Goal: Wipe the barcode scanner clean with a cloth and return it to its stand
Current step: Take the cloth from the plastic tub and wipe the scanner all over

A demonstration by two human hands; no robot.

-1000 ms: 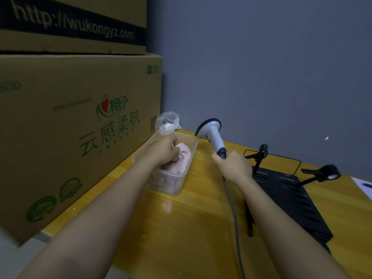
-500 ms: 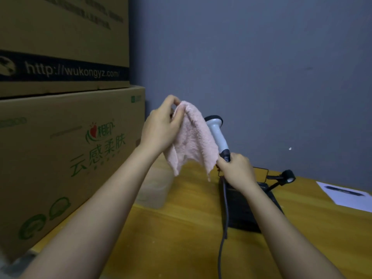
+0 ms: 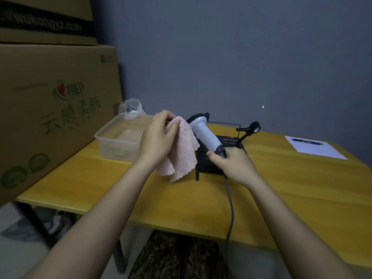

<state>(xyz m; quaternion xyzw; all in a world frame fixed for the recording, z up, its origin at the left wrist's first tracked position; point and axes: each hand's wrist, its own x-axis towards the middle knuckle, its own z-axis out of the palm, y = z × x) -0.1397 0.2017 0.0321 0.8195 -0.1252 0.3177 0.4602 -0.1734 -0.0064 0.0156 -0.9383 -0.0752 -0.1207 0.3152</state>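
My right hand (image 3: 233, 166) grips the lower end of the white barcode scanner (image 3: 205, 133), whose dark-rimmed head tilts up and to the left. A grey cable (image 3: 230, 208) hangs from it over the table's front edge. My left hand (image 3: 159, 139) holds a pink cloth (image 3: 181, 150) just left of the scanner's body; the cloth hangs loosely and seems to touch the handle. Behind the scanner stands the black stand (image 3: 225, 141) with its flexible holder arm (image 3: 249, 128) at the right.
A clear plastic tub (image 3: 118, 141) with a crumpled plastic bag (image 3: 130, 107) sits on the yellow table (image 3: 291, 188) at the left. Large cardboard boxes (image 3: 50, 109) rise beside it. A white sheet with a pen (image 3: 314, 147) lies at the far right.
My left hand took the pink cloth out of the tub and brought it down beside the scanner. The right hand tilted the scanner leftward and lowered it in front of the stand.
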